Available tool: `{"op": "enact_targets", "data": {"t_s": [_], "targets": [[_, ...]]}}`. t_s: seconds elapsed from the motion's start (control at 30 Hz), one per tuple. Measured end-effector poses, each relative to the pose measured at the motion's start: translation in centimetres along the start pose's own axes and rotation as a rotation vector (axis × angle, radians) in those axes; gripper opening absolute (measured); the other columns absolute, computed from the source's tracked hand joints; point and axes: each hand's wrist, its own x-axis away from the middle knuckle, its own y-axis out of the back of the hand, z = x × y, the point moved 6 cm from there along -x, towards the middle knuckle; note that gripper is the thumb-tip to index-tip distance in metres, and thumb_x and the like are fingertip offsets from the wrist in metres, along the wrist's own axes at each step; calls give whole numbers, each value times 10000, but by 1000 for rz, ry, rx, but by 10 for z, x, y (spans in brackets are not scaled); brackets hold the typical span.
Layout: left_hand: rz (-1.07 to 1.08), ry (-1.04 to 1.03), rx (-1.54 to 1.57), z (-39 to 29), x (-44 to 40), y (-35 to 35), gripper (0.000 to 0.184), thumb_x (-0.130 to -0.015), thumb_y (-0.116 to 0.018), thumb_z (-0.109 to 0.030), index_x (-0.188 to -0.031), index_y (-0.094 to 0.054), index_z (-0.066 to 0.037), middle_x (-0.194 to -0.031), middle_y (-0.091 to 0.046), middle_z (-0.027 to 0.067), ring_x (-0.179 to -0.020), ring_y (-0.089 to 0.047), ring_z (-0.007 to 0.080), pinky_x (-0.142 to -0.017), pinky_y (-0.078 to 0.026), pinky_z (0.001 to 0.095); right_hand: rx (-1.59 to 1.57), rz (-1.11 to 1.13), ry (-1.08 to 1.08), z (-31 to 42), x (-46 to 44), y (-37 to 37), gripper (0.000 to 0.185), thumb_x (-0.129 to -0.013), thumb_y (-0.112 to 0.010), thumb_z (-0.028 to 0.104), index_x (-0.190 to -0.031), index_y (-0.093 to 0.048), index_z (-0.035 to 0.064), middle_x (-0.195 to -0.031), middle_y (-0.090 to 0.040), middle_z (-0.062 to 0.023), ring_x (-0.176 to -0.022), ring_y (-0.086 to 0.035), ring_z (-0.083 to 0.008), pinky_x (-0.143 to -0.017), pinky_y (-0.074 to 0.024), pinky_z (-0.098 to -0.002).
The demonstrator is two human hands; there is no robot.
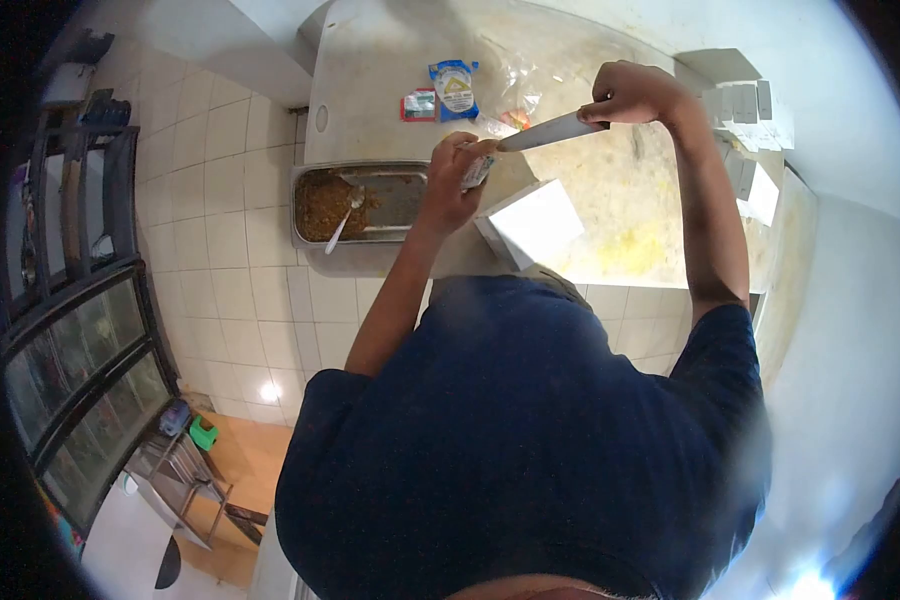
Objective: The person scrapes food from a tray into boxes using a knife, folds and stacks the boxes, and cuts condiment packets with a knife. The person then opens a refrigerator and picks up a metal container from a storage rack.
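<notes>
My right hand (pixel 635 92), above the right part of the table, is closed on the handle of a knife (pixel 550 133). The broad blade points left and down. Its tip reaches a small clear packet (pixel 478 172), which my left hand (pixel 452 185) grips near the right end of the metal tray. What is inside the packet is too small to tell. Brown minced food (pixel 320 205) fills the left part of the tray, with a spoon (pixel 345 220) resting in it. Just right of my left hand sits a white box (pixel 535 225).
A blue and white packet (pixel 455 92), a small red packet (pixel 418 105) and clear plastic wrap (pixel 515 75) lie farther back on the table (pixel 370 60). Several white boxes (pixel 745 102) stand along the right wall. A dark shelf (pixel 70 200) is at far left.
</notes>
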Motion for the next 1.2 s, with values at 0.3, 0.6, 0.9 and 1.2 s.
{"op": "enact_targets", "data": {"t_s": [0.3,0.6,0.9,1.2], "targets": [[-78,-17,-66,13,2,5,523,-715,-661,47,-1198,-619,-149,-1173,-555,145,-1125,-519,352,-963,-417,425,6,-20,-20,-12,2,3,365,-771,-674,401,-633,-688,63,-565,-559,-114,-537,-524,-220,-538,-422,-366],[-88,137,105,19,5,5,672,-837,-686,-44,-1427,-368,-93,-1171,-552,144,-1085,-545,308,-968,-422,412,-48,-284,-88,-21,34,-9,380,-833,-684,450,-732,-724,86,-610,-623,-82,-542,-562,-223,-548,-436,-352],[-84,268,389,33,0,-20,710,-893,-663,-72,-1473,-254,-88,-1181,-563,131,-1082,-559,209,-970,-447,351,-244,-498,-69,-22,51,-60,394,-840,-679,486,-776,-738,101,-626,-642,-96,-592,-616,-295,-578,-477,-397],[-236,396,546,52,11,-7,284,-935,-640,-110,-1187,-533,-35,-1103,-648,67,-1031,-572,109,-916,-447,263,-681,-544,-134,-53,61,-115,470,-856,-701,494,-815,-735,28,-586,-595,-114,-536,-536,-196,-549,-437,-350]]}}
